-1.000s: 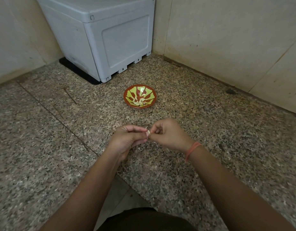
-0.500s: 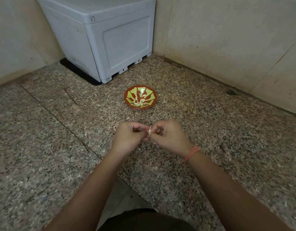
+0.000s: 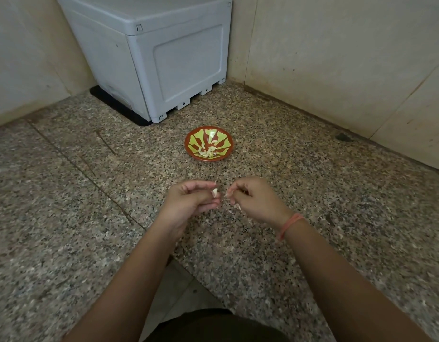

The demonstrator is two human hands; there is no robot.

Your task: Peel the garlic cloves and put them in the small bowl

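Note:
My left hand (image 3: pixel 192 199) pinches a pale garlic clove (image 3: pixel 215 192) at its fingertips. My right hand (image 3: pixel 253 199) is just to its right, a small gap apart, fingers curled and pinching a thin scrap of garlic skin (image 3: pixel 226 194). More skin (image 3: pixel 238 207) shows under the right hand. Beyond the hands stands a small red-brown bowl with a yellow-green pattern (image 3: pixel 196 140). Several peeled cloves (image 3: pixel 208 153) lie at its bottom.
Both hands hover over a speckled granite floor (image 3: pixel 65 193). A grey plastic box (image 3: pixel 159 55) fills the far corner, behind the bowl. Tiled walls (image 3: pixel 337 58) close in on the back and right. A dark spot (image 3: pixel 343 137) marks the floor by the right wall.
The hands were together on the clove; now they have drawn slightly apart. The right hand has pulled a bit of skin away to the right.

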